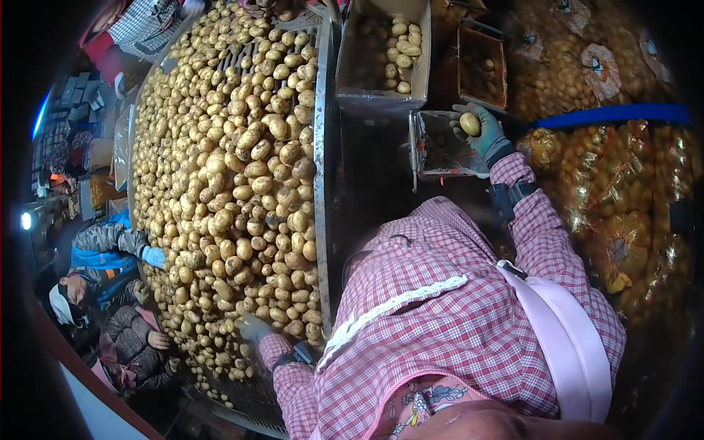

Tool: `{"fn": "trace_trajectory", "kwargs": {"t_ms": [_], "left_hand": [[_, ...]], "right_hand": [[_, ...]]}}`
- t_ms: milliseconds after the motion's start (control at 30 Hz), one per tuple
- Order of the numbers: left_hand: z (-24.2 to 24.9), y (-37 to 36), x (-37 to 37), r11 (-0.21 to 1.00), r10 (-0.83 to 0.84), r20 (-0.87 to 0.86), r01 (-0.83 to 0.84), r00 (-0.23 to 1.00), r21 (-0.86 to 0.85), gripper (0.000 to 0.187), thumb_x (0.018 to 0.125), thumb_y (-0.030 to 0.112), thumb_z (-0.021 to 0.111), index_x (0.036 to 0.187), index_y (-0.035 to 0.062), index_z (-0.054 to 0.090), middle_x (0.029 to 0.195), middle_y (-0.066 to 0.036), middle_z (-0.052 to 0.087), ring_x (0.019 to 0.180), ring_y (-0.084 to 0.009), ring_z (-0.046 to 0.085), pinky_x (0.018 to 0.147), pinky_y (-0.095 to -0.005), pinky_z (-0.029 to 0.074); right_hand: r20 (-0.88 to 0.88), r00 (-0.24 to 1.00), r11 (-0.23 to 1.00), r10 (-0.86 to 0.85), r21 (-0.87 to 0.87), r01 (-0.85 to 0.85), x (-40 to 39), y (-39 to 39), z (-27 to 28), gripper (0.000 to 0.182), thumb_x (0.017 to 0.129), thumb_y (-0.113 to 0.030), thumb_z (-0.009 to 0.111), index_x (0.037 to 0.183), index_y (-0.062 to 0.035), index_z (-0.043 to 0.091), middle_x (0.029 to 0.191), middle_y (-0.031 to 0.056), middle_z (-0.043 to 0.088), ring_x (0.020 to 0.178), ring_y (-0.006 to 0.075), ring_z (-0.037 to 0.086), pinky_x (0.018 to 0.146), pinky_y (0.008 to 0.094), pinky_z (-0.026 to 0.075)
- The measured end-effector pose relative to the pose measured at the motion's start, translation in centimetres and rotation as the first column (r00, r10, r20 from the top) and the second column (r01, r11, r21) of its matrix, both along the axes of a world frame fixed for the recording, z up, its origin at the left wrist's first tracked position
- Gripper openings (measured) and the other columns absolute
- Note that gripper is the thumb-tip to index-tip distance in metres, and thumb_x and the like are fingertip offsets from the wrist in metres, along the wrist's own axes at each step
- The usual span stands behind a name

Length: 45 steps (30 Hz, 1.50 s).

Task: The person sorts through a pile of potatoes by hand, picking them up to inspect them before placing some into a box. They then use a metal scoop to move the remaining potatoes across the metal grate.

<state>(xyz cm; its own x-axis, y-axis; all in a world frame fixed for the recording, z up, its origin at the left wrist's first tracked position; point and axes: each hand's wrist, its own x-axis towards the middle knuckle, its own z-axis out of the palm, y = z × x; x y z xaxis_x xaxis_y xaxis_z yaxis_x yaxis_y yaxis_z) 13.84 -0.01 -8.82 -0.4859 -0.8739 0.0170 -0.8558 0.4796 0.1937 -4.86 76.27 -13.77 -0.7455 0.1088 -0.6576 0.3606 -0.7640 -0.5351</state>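
My right hand [480, 132], in a grey-green work glove, is closed round a single potato [470, 124]. It is held above the right side of a small plastic-lined crate [444, 174]. My left hand [254, 328], also gloved, reaches into a wide heap of potatoes [242, 192] on a sorting table. Its fingers are blurred among the potatoes near the table's metal side rail [320, 147], so I cannot tell whether they grip one.
A large lined box [348, 70] holds several potatoes at the top, beside a smaller orange-edged crate [500, 73]. Filled net sacks [620, 191] are stacked on the right, with a blue band [609, 115] across them. Across the table, co-workers reach in; one wears a blue glove [153, 256].
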Motion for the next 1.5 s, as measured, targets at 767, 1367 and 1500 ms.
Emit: {"fn": "trace_trajectory", "kwargs": {"t_ms": [767,1367,1500], "left_hand": [[-3.9,-2.4,2.8,0.999,0.044,-0.078,-0.043,0.996,0.02,0.061,0.098,0.048,0.057,0.149,0.0188,0.044,0.153,-0.01,0.04,0.134,-0.0279,0.047,0.11,-0.0434,0.042],[-1.3,0.0,0.9,0.976,0.214,-0.124,-0.206,0.969,0.071,0.055,0.101,0.036,0.056,0.15,0.0137,0.045,0.147,-0.018,0.044,0.128,-0.0321,0.053,0.104,-0.0412,0.05],[-0.6,0.4,-0.5,0.971,0.24,0.0,-0.24,0.971,0.004,0.061,0.099,0.047,0.058,0.148,0.0129,0.048,0.142,-0.02,0.05,0.127,-0.0359,0.054,0.102,-0.0432,0.051]], "right_hand": [[-0.152,0.758,0.524,0.634,0.805,-0.277,0.9,-5.6,-0.5,0.033,0.101,-0.017,0.048,0.126,-0.0001,0.061,0.104,0.0167,0.07,0.086,0.0234,0.071,0.069,0.0291,0.059],[0.18,0.983,0.948,0.039,0.305,-0.093,-14.4,-0.2,-0.3,0.028,0.092,-0.031,0.062,0.101,-0.0051,0.069,0.077,0.0082,0.07,0.061,0.021,0.067,0.048,0.0318,0.055],[-0.266,0.963,0.998,-0.043,0.042,0.055,-20.7,9.5,-3.6,0.02,0.09,-0.024,0.064,0.078,-0.0087,0.058,0.063,0.0048,0.058,0.058,0.0246,0.063,0.055,0.0307,0.056]]}}
